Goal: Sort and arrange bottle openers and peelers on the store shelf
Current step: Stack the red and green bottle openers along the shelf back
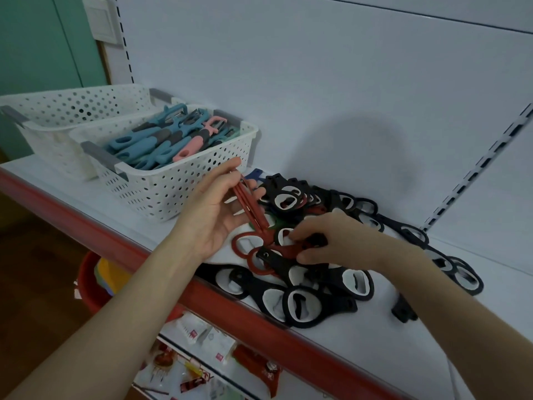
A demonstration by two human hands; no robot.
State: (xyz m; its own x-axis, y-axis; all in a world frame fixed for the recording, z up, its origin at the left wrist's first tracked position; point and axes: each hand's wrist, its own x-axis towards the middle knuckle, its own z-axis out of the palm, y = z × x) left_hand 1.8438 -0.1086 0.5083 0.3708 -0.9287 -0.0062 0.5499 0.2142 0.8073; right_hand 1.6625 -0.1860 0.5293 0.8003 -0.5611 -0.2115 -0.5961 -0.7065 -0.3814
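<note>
Fronting white shelf (372,333), red edge strip (86,223); white back panel (317,82), green wall (34,47).

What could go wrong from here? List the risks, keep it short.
1. The right hand pinches a red opener lying under a black opener; pulling may drag the black one along.
2. The front pile lies right at the red lip; a nudge could tip pieces off the shelf.
3. The left hand holds a red bundle between thumb and fingers; one could slip out.
</note>
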